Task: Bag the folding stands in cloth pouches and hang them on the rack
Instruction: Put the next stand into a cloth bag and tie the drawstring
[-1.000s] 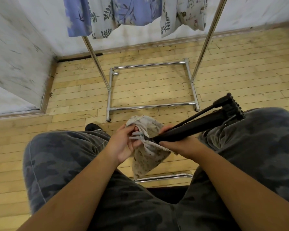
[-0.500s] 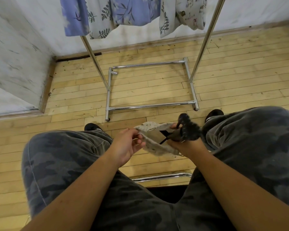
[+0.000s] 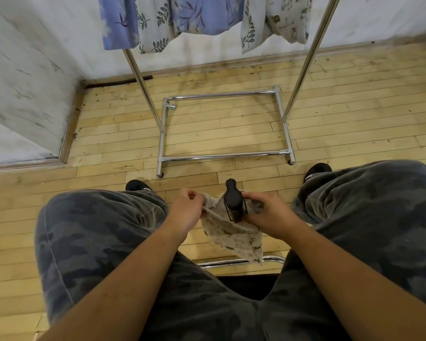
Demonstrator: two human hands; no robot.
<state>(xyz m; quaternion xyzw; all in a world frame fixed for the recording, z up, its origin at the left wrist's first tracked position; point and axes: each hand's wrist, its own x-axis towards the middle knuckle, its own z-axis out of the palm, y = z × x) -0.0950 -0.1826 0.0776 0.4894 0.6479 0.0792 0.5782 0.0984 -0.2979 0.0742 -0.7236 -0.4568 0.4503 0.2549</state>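
Step in hand: bagging. Seated person, both hands between the knees, above the floor (image 3: 108,148).

Stand (image 3: 233,201): black, folded, roughly upright, lower part down inside the pouch (image 3: 231,233), top end poking out of the mouth. How deep it sits can't be told, as the cloth hides the rest.

Pouch: pale printed cloth, mouth up and spread between the two hands, body hanging down to a slack corner. No drawstring visible, too small to tell.

Left hand (image 3: 187,209): fingers curled, pinching the left edge of the pouch mouth and pulling it outward. It is not on the stand.

Right hand (image 3: 268,215): fingers curled on the right edge of the mouth, just beside the stand, thumb tip up near its shaft. Whether it also grips the stand itself can't be told.

Rack (image 3: 221,156): chrome, straight ahead on the floor, well apart from the hands. Hung pouches (image 3: 158,28) are up on it already, at least a few, floral prints.

Judgement: insertion is about done, closing and hanging are not yet done. The next move calls for seating the stand fully so the top clears the mouth, or accepting it proud, then cinching the mouth shut around it. After that, lift the pouch forward to a free spot on the rack bar. The bar itself is out of view.

Watch-out: the stand looks top-heavy in loose cloth and may tip out if the mouth goes slack.
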